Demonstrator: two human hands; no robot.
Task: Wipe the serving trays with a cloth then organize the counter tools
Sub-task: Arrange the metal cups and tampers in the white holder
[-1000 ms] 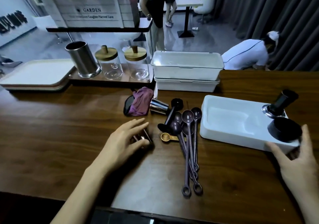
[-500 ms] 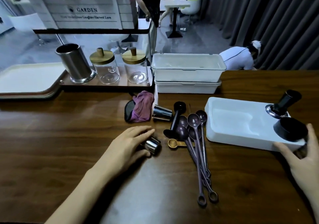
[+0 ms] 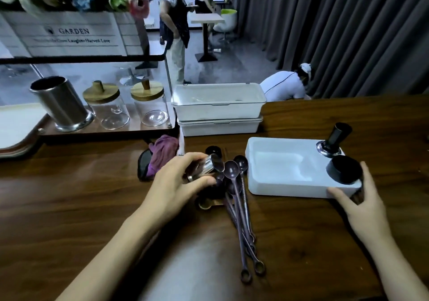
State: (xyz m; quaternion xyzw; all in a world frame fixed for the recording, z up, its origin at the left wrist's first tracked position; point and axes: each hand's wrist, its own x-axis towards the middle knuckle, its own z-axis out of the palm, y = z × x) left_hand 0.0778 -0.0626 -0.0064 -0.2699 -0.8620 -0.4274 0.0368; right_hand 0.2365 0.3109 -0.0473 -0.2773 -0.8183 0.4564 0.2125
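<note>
Counter [image 3: 69,207] layout during tool sorting, read left to right. Stacked serving trays [image 3: 16,124] lie at the far left edge, next to a low shelf carrying a steel canister [image 3: 61,104] and two lidded glass jars [image 3: 109,108]. Purple cloth [image 3: 163,152] sits bunched on the wood just in front of the shelf, touched by neither hand. Left hand [image 3: 176,184] has fingers and thumb curled round a small steel cup [image 3: 210,166], held on its side just above the bowls of the purple spoons [image 3: 241,207]; a gold scoop [image 3: 206,204] lies partly hidden beneath the hand. White tray [image 3: 278,168] stands right of the spoons, with a tamper [image 3: 334,140] and a black cup [image 3: 344,169] crowded onto its right end. Right hand [image 3: 362,203] clasps that tray's near right corner, thumb on the front wall, fingers rising along the side beside the black cup. Risks, as judged: the smooth steel cup, gripped tilted, could slip and scatter the spoons; a tug on the corner could topple the top-heavy tamper or nudge the black cup over the tray's edge.
</note>
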